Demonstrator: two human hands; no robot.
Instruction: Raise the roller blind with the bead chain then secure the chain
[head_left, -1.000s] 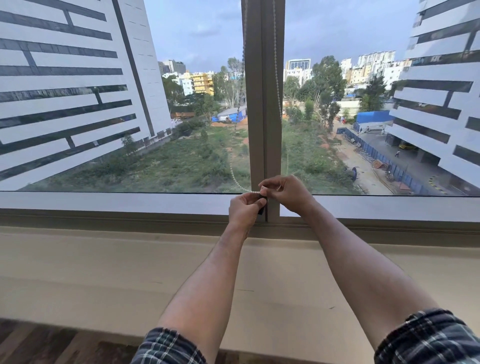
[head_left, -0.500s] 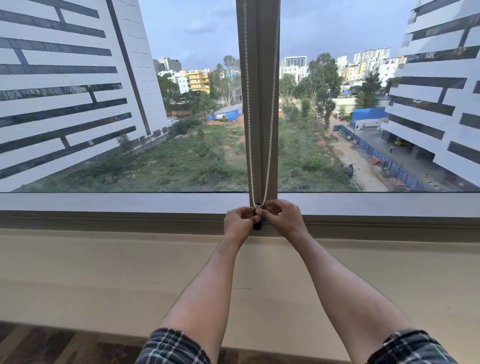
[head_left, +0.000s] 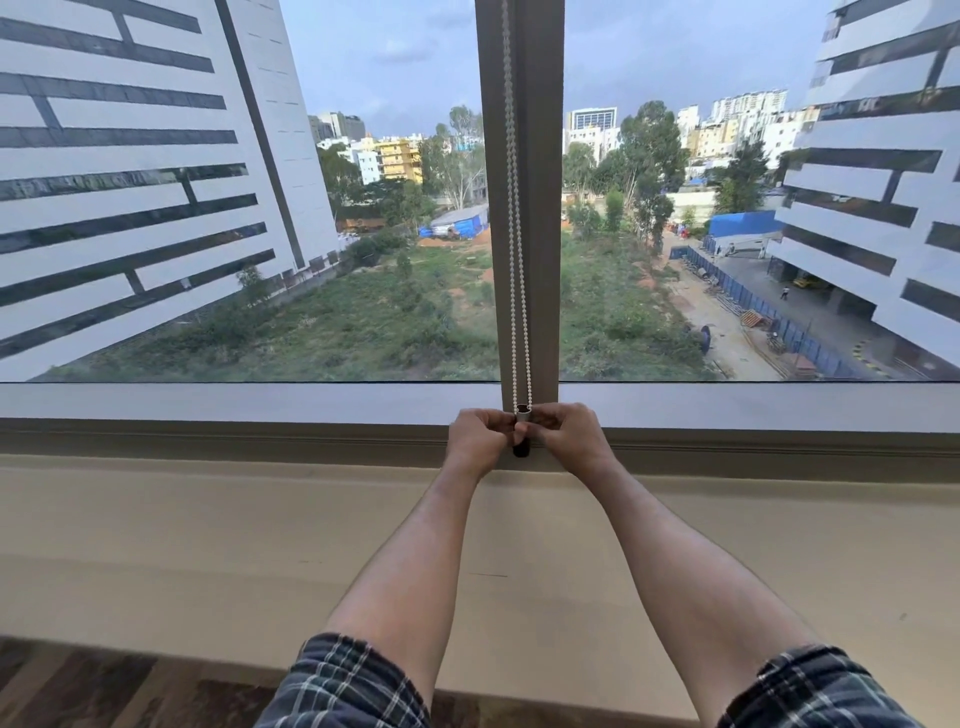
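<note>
White beads: bead chain hangs taut down mullion, looped into dark clip at the sill.
Handling: light, limp, slippery; pinch near the clip.
Grip: left hand, right hand closed around clip and loop.

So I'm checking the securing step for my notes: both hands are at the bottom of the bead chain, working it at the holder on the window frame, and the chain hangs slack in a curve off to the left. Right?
Not quite. In the head view the bead chain runs straight and taut down the mullion to the holder, not slack. The left hand and right hand are both there.
</note>
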